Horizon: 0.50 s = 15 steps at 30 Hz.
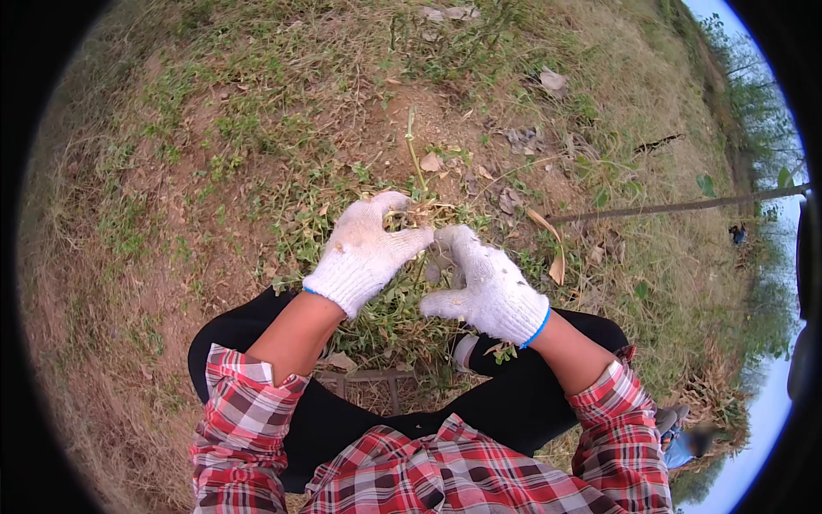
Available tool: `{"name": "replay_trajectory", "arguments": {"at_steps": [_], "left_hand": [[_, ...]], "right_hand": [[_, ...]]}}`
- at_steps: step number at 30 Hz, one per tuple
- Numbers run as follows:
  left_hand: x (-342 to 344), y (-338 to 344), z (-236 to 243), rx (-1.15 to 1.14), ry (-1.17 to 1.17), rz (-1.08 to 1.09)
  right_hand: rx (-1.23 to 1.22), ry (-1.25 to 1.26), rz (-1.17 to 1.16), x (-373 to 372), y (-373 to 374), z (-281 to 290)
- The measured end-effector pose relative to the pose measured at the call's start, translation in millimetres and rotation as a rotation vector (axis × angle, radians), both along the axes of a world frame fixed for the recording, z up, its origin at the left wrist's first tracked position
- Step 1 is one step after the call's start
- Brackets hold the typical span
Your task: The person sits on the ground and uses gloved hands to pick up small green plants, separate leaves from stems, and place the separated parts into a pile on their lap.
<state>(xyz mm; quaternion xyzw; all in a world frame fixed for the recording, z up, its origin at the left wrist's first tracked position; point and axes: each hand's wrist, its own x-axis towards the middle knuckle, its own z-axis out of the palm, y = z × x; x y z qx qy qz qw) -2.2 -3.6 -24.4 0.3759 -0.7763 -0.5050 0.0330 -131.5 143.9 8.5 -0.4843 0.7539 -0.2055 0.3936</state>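
Observation:
My left hand [364, 248], in a white knit glove with a blue-edged cuff, pinches a plant near its base in front of me. From the fingers a thin green stalk [414, 150] points away, and pale, root-like strands [425, 213] show by the fingertips. Close on its right is my right hand [490, 287], gloved the same way, its fingers curled beside the left thumb. The right thumb stands somewhat apart; whatever these fingers grip is hidden. Bits of soil or leaf cling to both gloves. Below the hands lies a heap of leafy green plants [398, 321].
Between my bent legs is a low brownish frame [368, 376]. A long thin stick [676, 208] slants in from the right, near a curled dry leaf [558, 261]. Weeds and reddish soil [163, 188] surround me. Another person [682, 441] is partly visible at the lower right.

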Motion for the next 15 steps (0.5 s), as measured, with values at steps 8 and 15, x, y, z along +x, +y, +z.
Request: {"name": "replay_trajectory", "arguments": {"at_steps": [8, 15], "left_hand": [[0, -2, -5, 0.196, 0.113, 0.145], [-1, -1, -6, 0.096, 0.064, 0.133]], "right_hand": [[-0.213, 0.296, 0.05, 5, 9, -18], [-0.393, 0.373, 0.18, -4, 10, -22]]}}
